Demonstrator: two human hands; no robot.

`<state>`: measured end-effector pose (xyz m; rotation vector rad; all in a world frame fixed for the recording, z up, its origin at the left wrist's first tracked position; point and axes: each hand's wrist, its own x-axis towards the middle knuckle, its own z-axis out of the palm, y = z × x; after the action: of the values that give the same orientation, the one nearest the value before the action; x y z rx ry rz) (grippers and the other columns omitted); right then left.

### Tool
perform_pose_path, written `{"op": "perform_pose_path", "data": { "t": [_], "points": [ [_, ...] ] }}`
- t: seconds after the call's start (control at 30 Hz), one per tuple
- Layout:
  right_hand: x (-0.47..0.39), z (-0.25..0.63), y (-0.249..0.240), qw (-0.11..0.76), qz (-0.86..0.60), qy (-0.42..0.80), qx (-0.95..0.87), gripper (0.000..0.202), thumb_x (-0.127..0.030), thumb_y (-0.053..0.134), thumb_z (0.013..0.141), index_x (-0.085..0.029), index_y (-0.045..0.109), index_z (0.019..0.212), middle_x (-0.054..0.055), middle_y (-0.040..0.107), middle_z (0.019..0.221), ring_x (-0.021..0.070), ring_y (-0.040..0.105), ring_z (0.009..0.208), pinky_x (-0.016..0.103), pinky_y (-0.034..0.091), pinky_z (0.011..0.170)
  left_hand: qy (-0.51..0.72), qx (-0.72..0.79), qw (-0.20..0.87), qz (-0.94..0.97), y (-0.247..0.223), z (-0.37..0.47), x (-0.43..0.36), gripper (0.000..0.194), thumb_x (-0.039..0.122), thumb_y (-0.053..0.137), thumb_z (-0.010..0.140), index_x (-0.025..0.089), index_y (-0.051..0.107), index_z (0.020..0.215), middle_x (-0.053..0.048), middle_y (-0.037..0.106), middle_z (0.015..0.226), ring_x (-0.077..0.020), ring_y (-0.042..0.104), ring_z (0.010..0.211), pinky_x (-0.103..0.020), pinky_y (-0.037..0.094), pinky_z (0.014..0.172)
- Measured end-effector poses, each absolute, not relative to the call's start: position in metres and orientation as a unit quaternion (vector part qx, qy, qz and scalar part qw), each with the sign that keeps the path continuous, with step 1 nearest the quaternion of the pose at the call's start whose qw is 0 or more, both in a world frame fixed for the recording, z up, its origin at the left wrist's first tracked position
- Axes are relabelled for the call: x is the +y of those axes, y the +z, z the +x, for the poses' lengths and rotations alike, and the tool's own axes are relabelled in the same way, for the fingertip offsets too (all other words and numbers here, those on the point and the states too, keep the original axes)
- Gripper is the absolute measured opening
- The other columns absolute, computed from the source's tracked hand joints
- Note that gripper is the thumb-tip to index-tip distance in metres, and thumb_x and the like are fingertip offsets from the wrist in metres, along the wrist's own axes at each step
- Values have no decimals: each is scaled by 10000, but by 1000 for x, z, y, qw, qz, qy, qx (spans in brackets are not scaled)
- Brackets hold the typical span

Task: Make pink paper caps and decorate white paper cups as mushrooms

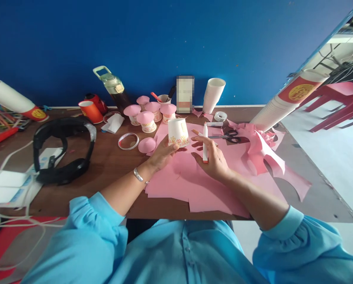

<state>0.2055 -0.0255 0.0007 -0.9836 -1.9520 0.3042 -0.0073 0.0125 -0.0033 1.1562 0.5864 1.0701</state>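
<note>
My left hand (165,152) grips an upturned white paper cup (178,129) with orange and red flowers along its lower band. A white marker with orange ends (205,142) stands nearly upright in my right hand (213,159), just right of the cup and apart from it. Both hands are above pink paper sheets (182,177). Behind the cup, several small cups with pink paper cones on top (147,121) stand together. A loose pink cone (147,145) lies left of my left hand. Black scissors (231,137) rest beyond my right hand.
A stack of white cups (214,94) stands by the blue wall, near a tape roll (220,116). Pink scraps (262,154) and a leaning cup stack (289,100) occupy the right. Leftward are a bottle (114,86), a tape ring (128,141), a black headset (64,152) and white cables.
</note>
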Motion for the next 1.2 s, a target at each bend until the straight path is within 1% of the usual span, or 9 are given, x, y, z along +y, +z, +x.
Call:
{"op": "perform_pose_path", "data": {
  "t": [0.17, 0.27, 0.37, 0.53, 0.7, 0.87, 1.0, 1.1, 1.2],
  "points": [
    [-25, 205, 2, 459, -397, 135, -783, 464, -266, 688, 942, -238, 458, 1344, 133, 701, 1280, 235, 752, 992, 402, 623, 796, 471, 257, 660, 526, -6, -9, 14, 681, 631, 850, 715, 237, 631, 1225, -86, 708, 1165, -278, 676, 1112, -472, 577, 957],
    [-26, 204, 5, 462, -411, 157, -770, 420, -323, 731, 924, -245, 497, 1265, 100, 726, 1193, 214, 749, 902, 389, 614, 774, 470, 275, 638, 545, -6, -8, 14, 745, 614, 873, 693, 222, 610, 1270, -103, 707, 1192, -293, 670, 1122, -450, 581, 935],
    [-26, 205, 7, 468, -427, 186, -751, 325, -345, 726, 924, -249, 522, 1157, 60, 744, 1076, 200, 743, 851, 366, 603, 757, 465, 297, 610, 569, -5, -6, 15, 797, 584, 893, 679, 223, 578, 1315, -112, 697, 1219, -320, 660, 1161, -470, 569, 965],
    [-24, 206, 7, 475, -435, 173, -745, 179, -270, 654, 926, -251, 538, 1061, 33, 742, 953, 177, 715, 759, 309, 556, 694, 437, 312, 579, 614, -4, -2, 11, 781, 466, 899, 710, 252, 520, 1358, -101, 672, 1278, -335, 640, 1238, -537, 514, 1081],
    [-23, 206, 6, 466, -427, 129, -764, 121, -219, 591, 918, -250, 554, 1029, 26, 727, 885, 178, 691, 741, 290, 525, 669, 445, 341, 532, 635, -3, 0, 6, 758, 412, 909, 684, 225, 532, 1315, -111, 689, 1261, -353, 650, 1243, -532, 549, 1045],
    [-23, 207, 6, 461, -444, 138, -756, 155, -234, 597, 918, -248, 555, 1067, 56, 744, 1035, 184, 714, 769, 320, 549, 739, 442, 396, 441, 673, 6, 0, 5, 656, 433, 899, 713, 211, 570, 1236, -109, 731, 1154, -333, 696, 1130, -520, 572, 980],
    [-23, 208, 5, 454, -453, 133, -755, 143, -245, 590, 920, -248, 561, 1060, 57, 744, 1037, 193, 711, 765, 327, 550, 740, 386, 487, 360, 696, 13, 0, 5, 641, 451, 901, 701, 215, 576, 1201, -123, 713, 1179, -350, 698, 1089, -519, 603, 885],
    [-23, 207, 4, 447, -458, 131, -757, 151, -238, 581, 921, -251, 559, 1069, 54, 746, 1028, 194, 711, 757, 320, 543, 715, 351, 527, 255, 730, 14, -3, 8, 658, 465, 901, 699, 200, 581, 1209, -150, 695, 1216, -381, 674, 1135, -548, 586, 916],
    [-22, 207, 3, 439, -454, 119, -766, 161, -225, 574, 924, -253, 554, 1081, 49, 749, 1008, 190, 699, 736, 316, 532, 699, 347, 551, 137, 747, 13, -11, 17, 660, 439, 904, 706, 194, 583, 1227, -161, 680, 1233, -383, 643, 1208, -526, 562, 988]
  ]
}}
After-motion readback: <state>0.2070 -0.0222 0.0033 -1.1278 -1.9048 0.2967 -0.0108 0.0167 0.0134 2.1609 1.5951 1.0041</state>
